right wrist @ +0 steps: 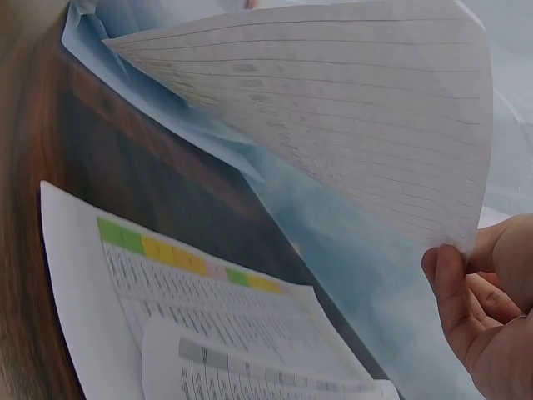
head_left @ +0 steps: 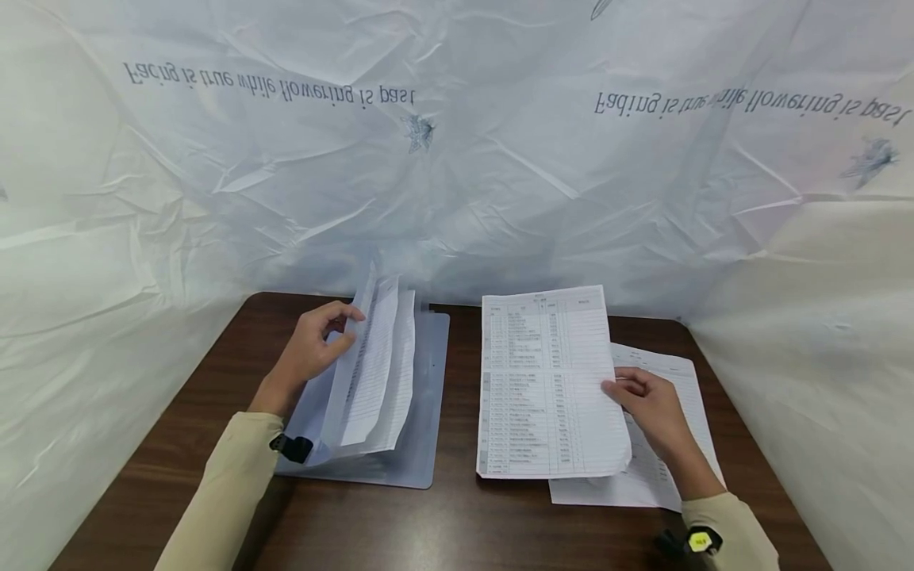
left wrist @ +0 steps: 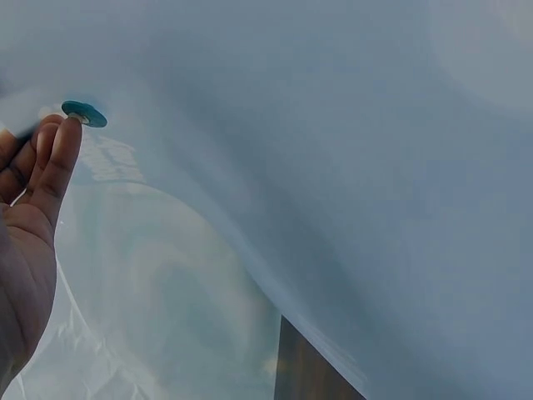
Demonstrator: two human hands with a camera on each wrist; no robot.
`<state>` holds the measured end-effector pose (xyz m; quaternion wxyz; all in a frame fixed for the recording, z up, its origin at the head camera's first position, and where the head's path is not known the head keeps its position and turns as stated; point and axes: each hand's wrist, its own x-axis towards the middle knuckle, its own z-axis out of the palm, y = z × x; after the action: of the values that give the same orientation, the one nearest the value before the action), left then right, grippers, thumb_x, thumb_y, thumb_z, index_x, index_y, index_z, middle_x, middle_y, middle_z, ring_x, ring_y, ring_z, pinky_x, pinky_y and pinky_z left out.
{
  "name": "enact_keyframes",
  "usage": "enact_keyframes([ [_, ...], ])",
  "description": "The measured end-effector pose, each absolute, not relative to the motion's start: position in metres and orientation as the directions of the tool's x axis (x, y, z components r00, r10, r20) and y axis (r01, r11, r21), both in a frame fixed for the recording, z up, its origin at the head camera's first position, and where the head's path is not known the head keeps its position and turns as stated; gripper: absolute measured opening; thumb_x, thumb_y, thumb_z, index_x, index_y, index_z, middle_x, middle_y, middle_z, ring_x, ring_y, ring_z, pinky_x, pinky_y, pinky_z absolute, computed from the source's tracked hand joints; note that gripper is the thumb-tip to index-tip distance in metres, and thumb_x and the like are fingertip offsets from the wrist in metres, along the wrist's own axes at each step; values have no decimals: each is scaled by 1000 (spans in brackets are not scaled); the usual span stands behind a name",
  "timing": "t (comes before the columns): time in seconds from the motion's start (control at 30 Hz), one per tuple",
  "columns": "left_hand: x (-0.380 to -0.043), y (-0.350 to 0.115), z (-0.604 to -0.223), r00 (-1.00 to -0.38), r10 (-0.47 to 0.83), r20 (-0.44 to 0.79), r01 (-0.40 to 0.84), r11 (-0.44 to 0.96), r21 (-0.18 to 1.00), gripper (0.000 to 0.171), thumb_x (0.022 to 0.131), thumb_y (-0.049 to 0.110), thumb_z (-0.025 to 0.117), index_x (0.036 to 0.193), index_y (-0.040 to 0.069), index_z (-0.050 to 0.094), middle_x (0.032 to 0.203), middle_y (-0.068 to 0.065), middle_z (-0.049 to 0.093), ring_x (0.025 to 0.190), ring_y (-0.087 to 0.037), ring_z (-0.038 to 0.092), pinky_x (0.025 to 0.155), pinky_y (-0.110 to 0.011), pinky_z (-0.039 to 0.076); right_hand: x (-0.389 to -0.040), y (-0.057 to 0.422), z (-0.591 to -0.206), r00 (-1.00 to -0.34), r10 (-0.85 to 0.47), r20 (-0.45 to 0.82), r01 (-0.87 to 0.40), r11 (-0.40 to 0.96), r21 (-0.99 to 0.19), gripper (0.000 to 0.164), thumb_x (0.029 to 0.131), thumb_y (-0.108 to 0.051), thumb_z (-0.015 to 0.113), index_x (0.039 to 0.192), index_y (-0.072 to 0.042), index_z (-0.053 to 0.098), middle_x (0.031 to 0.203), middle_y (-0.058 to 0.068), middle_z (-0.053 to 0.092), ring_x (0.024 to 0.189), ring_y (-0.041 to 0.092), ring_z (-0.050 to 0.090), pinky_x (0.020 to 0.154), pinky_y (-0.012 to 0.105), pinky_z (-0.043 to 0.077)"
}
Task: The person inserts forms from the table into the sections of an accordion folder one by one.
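On the left, my left hand [head_left: 307, 349] holds up the cover of a translucent blue plastic folder [head_left: 437, 396]. In the left wrist view, its fingers [left wrist: 60, 158] pinch the plastic beside a teal snap button [left wrist: 84, 114]. Several printed sheets [head_left: 378, 381] stand half raised inside the folder. My right hand [head_left: 653, 408] pinches the right edge of a printed table sheet [head_left: 546, 381], with the thumb on top. In the right wrist view that sheet [right wrist: 366, 108] bends upward from the fingertips. Other printed papers [head_left: 571, 492] lie beneath it on the table.
The dark wooden table [head_left: 357, 523] is enclosed at the back and sides by pale plastic sheeting [head_left: 457, 198] with lettering. One paper in the right wrist view has a green and yellow header row [right wrist: 175, 254]. A strip of table separates folder and papers.
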<state>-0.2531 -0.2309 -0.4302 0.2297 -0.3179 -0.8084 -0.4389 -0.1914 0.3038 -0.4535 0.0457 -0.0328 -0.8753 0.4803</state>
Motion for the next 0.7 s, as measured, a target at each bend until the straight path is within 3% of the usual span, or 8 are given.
enact_keyframes([
  [0.37,-255,-232,-431,-685,318,655,724,399,563,26,86,-10,68,110,-1,69,102,-19,68,80,-13,53,70,-17,47,-194,290,-450,-992,120,41,20,468,-884,47,99,-27,69,134,2,60,113,18,70,88,8,67,76,19,55],
  [0.7,-253,-230,-431,-685,314,658,722,413,555,23,88,-5,67,110,2,70,103,-14,69,82,-12,54,71,-17,47,-202,265,-461,-992,126,-9,57,387,-920,41,98,-23,71,128,3,62,109,14,72,87,7,68,77,19,55],
])
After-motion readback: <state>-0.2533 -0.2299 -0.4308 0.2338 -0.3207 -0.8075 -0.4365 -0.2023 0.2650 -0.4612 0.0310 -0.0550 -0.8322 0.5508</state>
